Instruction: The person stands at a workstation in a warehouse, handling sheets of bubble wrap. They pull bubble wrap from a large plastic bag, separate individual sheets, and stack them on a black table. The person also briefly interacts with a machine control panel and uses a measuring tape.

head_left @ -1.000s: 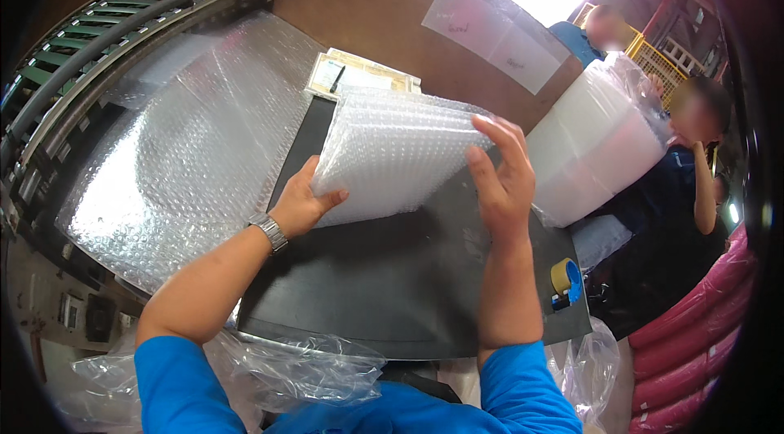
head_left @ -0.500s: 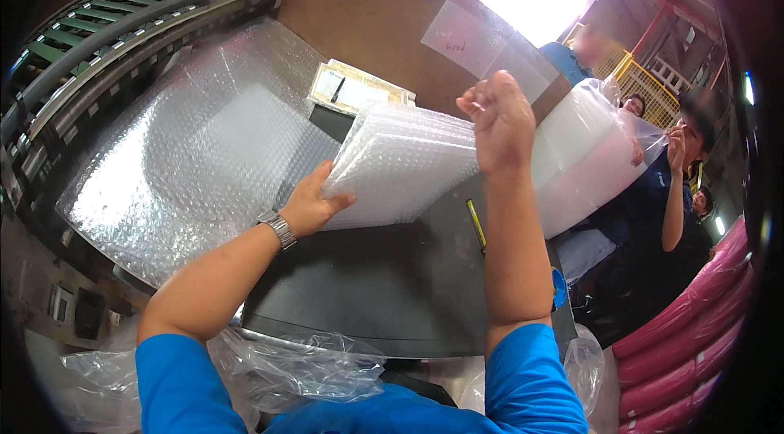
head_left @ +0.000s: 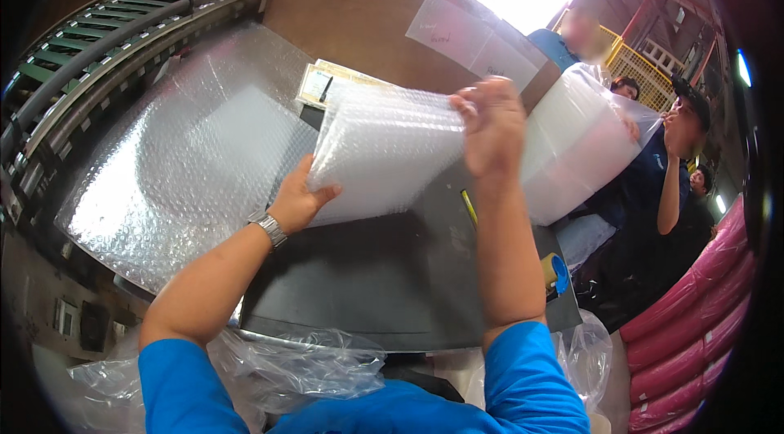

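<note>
My left hand is closed round the lower left edge of a stack of clear bubble-wrap sheets, its thumb across the front. The stack stands tilted above the dark tabletop. At its upper right corner my right hand has curled fingers that seem to pinch the edge; motion smears them a little. A large piece of bubble wrap lies flat to the left, with a smaller bubble-wrap piece on it. Behind the stack are papers with a black pen.
A roller conveyor runs along the left. A brown board rises behind the table. To the right are a yellow tape measure, a blue tape roll and a big plastic-wrapped roll, beside a co-worker in dark clothes.
My right hand has come in from slightly apart to the stack's upper right corner. The stack, still in my left hand, stands a little more upright.
</note>
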Tool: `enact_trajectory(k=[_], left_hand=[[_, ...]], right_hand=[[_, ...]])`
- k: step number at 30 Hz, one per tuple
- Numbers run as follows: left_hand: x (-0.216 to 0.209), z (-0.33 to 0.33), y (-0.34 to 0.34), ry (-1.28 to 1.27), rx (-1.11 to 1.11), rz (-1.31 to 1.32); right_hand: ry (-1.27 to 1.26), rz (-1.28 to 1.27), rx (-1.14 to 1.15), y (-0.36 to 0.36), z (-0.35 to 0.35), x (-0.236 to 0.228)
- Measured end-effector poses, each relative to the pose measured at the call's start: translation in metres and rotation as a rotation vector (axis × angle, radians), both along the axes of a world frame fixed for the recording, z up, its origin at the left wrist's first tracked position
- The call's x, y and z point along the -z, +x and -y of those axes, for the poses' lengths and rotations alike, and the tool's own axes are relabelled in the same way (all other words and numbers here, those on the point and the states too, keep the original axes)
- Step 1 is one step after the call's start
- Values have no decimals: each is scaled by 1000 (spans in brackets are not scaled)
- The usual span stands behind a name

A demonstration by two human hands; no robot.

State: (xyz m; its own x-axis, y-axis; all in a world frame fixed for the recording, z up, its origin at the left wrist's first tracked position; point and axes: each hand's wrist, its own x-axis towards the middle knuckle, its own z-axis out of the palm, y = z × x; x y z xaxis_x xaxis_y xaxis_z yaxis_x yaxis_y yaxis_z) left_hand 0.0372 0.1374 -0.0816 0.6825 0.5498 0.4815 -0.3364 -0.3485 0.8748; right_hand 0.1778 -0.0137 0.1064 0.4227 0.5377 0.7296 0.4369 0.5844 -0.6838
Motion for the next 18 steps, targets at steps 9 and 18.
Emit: enact_trajectory(k=[9, 18], left_hand=[[-29, 1, -18, -133, -91, 139], [-28, -6, -15, -4, -247, 227]], right_hand=[[1, -194, 46, 15, 52, 75], [-576, -93, 350, 23, 89, 171]])
